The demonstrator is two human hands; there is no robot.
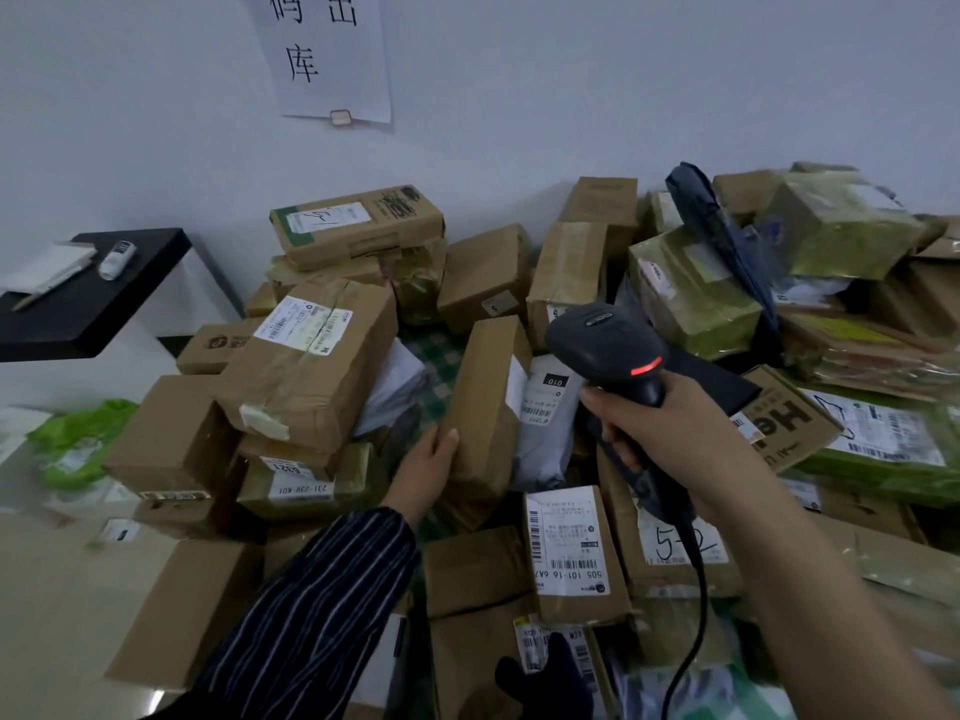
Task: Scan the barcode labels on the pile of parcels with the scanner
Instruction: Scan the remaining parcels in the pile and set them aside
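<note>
Well, far to the left of the left fingers a black flat-topped shelf (104,314) juts from the white wall, carrying a white folded paper packet (47,267) and a small white tube (117,258) (its print is too small to read). Below it lies a crumpled green plastic bag (78,439). High above and beyond those fingers a white paper sheet with black handwritten characters (327,54) hangs on the wall. The pile of brown cardboard parcels (311,387) begins just left of the fingers and spreads across the floor to the right edge. The left hand (423,472), reaching out of a dark striped sleeve (322,605), grips the near edge of a tall brown cardboard parcel (485,402) that stands on end and leans slightly. Its thumb lies on the front face, and the other fingers are hidden behind the edge. Just right of those fingers, touching that parcel, lies a white plastic mailer bag (545,449) with a barcode label marked "010" (545,402). The right hand (670,439) has its fingers wrapped round the handle of a black handheld barcode scanner (605,340). The scanner's head sits beyond the fingertips, over the mailer, with a red light strip (647,367) glowing. A black cable (693,605) drops from under the fist. Beneath the right fingers lie a brown box with a long white printed label (569,548) and, beside it, a box marked "5-2" by hand (680,545). Beyond and to the right of those fingers sit parcels wrapped in yellow-green tape (696,298) and a dark blue plastic bag (722,236).
</note>
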